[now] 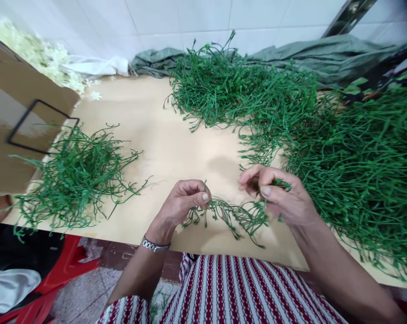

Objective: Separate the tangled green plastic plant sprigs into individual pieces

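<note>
While pinched: green stems (230,213) between hands (185,200)

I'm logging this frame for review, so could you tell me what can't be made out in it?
- Head view: how far the large stem pile runs; the right edge cuts it off.
- Head view: where the held green sprig ends inside the left hand and right hand; the fingers cover it.
- Head view: what the cardboard box holds; its flap and the left edge hide it.
- Head view: the white pile is too blurred to identify.
</note>
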Available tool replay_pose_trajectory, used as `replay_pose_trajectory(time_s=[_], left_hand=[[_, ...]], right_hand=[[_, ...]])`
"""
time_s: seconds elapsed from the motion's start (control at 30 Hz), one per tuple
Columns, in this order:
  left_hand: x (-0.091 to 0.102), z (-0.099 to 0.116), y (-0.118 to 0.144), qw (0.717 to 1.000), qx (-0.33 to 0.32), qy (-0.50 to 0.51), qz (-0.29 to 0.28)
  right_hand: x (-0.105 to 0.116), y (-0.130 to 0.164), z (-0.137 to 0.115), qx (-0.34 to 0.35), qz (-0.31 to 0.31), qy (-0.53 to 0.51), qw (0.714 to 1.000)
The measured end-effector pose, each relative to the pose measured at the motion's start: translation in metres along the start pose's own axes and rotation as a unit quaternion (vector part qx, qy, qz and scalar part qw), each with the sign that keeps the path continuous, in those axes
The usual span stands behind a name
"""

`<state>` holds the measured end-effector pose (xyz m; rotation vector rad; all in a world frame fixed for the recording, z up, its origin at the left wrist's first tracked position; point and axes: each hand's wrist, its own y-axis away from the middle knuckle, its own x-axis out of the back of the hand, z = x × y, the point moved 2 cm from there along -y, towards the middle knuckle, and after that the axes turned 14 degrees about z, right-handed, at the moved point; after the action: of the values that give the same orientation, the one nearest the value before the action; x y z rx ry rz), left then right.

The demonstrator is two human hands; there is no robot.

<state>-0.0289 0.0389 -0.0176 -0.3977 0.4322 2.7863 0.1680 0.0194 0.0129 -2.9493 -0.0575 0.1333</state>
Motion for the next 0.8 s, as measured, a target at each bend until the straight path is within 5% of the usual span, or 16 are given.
replay_pose_trajectory(time_s=[0.1,0.2,0.5,0.63,0.8], left_hand=[[-0.004,-0.001,0.001,0.999,0.005,-0.002,0.031],[-0.005,-0.001,0.001,0.998,0.016,0.012,0.065],[-0.012,-0.006,0.004,0.991,-0.052,0.024,0.121],[-0.017,-0.012,0.005,0.983,-0.078,0.011,0.168],[-0.018,-0.013,0.006,0.986,-0.051,0.037,0.154]], right_hand=[[-0.012,0.003,0.011,-0.141,0.017,-0.094,0.985],[-0.020,0.003,0.018,-0.195,0.018,-0.068,0.978],[-0.038,0.007,0.019,0.016,-0.071,0.238,0.969],[-0.040,0.010,0.022,0.052,-0.036,0.248,0.967],[-0.039,0.011,0.024,0.049,-0.048,0.239,0.969]])
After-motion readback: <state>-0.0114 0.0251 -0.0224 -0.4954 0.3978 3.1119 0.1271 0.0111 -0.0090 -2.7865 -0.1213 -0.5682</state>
